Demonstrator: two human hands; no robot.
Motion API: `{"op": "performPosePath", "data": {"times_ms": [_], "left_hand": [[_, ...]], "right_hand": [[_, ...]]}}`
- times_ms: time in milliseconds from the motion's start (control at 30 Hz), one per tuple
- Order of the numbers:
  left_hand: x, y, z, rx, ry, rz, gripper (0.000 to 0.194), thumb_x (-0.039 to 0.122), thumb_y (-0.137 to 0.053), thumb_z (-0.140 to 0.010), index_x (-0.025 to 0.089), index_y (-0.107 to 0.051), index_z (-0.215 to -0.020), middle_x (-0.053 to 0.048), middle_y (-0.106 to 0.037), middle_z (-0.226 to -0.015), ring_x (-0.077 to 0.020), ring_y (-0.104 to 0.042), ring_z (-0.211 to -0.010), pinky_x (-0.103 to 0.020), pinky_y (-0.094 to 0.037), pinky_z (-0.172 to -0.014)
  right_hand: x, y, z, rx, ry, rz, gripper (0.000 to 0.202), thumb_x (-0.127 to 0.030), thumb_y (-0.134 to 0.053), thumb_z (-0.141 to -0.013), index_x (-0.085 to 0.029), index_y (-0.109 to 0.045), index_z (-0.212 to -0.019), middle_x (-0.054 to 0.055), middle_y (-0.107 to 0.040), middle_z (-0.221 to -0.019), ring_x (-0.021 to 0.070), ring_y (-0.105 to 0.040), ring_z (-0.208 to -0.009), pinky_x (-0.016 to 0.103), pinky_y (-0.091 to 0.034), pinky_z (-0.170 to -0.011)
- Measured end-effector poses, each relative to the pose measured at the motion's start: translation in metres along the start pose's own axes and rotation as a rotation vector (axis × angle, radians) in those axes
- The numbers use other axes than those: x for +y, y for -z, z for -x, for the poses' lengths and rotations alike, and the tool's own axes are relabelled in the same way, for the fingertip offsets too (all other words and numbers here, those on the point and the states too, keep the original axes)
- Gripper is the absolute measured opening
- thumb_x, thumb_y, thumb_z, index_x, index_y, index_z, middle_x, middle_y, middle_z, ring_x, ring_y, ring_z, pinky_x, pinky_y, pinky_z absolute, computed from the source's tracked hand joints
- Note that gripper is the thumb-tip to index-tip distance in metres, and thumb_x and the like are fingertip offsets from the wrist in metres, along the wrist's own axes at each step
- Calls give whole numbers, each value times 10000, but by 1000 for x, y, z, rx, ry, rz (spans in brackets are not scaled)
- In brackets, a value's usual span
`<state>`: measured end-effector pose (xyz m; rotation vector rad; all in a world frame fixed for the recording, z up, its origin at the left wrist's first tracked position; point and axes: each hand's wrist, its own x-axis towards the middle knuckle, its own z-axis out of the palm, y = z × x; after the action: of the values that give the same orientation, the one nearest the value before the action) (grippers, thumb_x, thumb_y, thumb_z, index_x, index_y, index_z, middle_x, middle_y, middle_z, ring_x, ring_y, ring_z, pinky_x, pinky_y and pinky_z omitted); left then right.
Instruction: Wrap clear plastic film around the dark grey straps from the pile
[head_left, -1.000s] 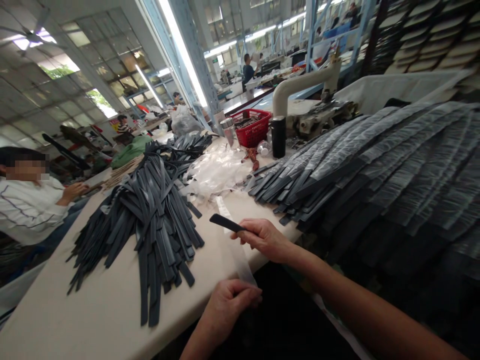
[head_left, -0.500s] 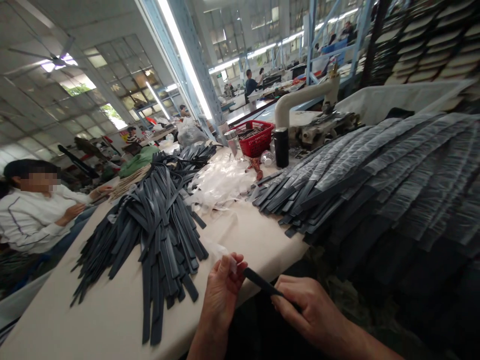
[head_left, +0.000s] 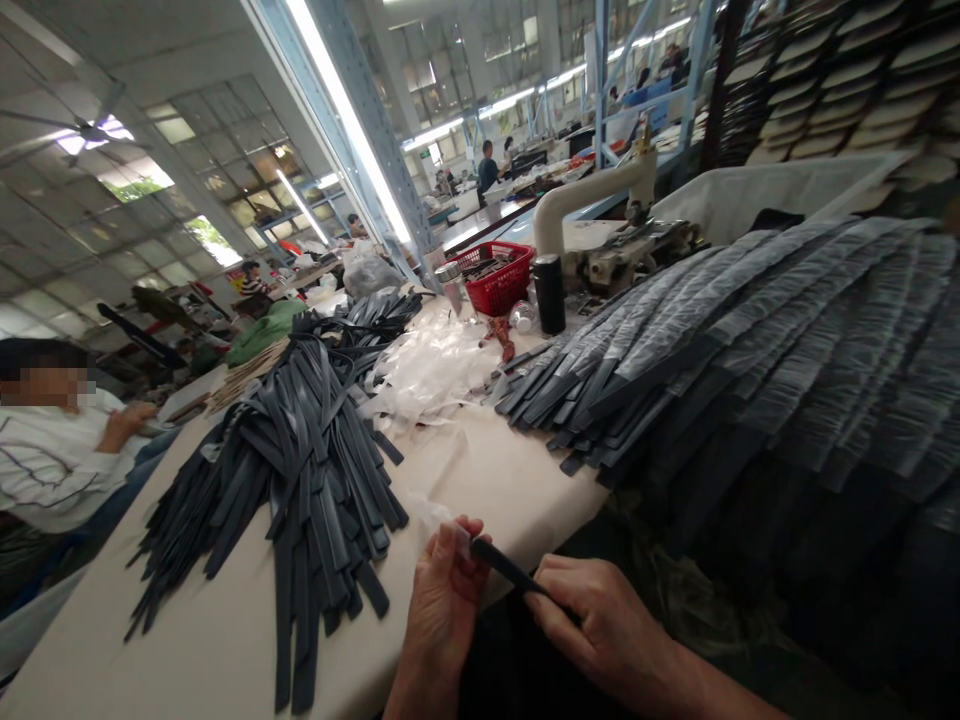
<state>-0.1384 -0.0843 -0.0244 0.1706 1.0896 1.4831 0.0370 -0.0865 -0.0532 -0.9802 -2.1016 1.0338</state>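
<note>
My left hand pinches a thin clear plastic sleeve at the table's near edge. In my right hand is a dark strap, its tip touching the plastic at my left fingertips. Left of my hands lies a heap of bare dark straps. A pile of clear plastic sleeves sits beyond my hands. To the right, many straps with plastic around them are spread in a large stack.
The pale table carries a red basket, a black bottle and a metal can. Behind them stand a machine and a white bin. A seated person is at the left.
The dark strap's tip has come up against the plastic at my left fingers. The view has shifted slightly, and the seated person's hands have moved.
</note>
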Motion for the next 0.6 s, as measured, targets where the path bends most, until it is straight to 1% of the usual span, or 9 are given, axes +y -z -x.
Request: {"op": "performPosePath", "data": {"times_ms": [133,233,300,400,467,533,600], "left_hand": [[-3,1,-2,7,23,2,422,364,-959,-447,162,-727,-735,-25,-763,-744,-161,-710,-651,-248,-604,-631],[-11,0,2,-13,30,-10,408,367,-958,-450,158,-733,-719,-30,-762,-735,-159,-706,-658,-241,-594,-650],[-20,1,8,-51,30,-25,384,370,-948,-483,151,-742,-721,-41,-762,-740,-158,-705,-689,-234,-585,-684],[-33,5,17,-118,36,-73,350,390,-900,-593,125,-757,-771,-76,-764,-783,-166,-702,-763,-236,-570,-752],[-35,11,18,-90,34,-88,359,401,-894,-600,117,-759,-772,-88,-764,-786,-166,-698,-762,-225,-564,-736],[-31,18,16,-15,13,-61,382,398,-926,-532,126,-759,-743,-85,-766,-771,-166,-701,-746,-215,-561,-708],[-26,25,13,43,-18,-26,400,391,-948,-471,143,-761,-722,-79,-770,-771,-175,-710,-758,-224,-564,-726]], "right_hand": [[0,-2,0,-13,-19,27,362,-310,-395,-961,-174,-481,-637,11,-516,-660,117,-484,-579,254,-303,-556],[-3,-5,-3,-21,-38,3,368,-321,-397,-963,-173,-493,-640,10,-521,-661,117,-486,-580,250,-312,-559],[-5,-6,-8,-18,-53,-38,379,-346,-395,-969,-173,-502,-649,11,-525,-666,121,-487,-586,247,-323,-564],[-7,-4,-11,-31,-57,-136,407,-389,-379,-976,-173,-490,-650,14,-529,-680,131,-481,-608,245,-345,-581],[-4,-1,-6,-90,-72,-206,381,-400,-403,-964,-174,-496,-671,3,-520,-681,132,-471,-619,240,-349,-584],[3,3,9,-186,-119,-276,320,-409,-461,-939,-175,-546,-739,-6,-527,-709,137,-476,-648,230,-355,-587],[12,4,27,-279,-184,-329,336,-456,-476,-932,-177,-578,-775,-8,-517,-712,141,-469,-657,227,-356,-585]]}}
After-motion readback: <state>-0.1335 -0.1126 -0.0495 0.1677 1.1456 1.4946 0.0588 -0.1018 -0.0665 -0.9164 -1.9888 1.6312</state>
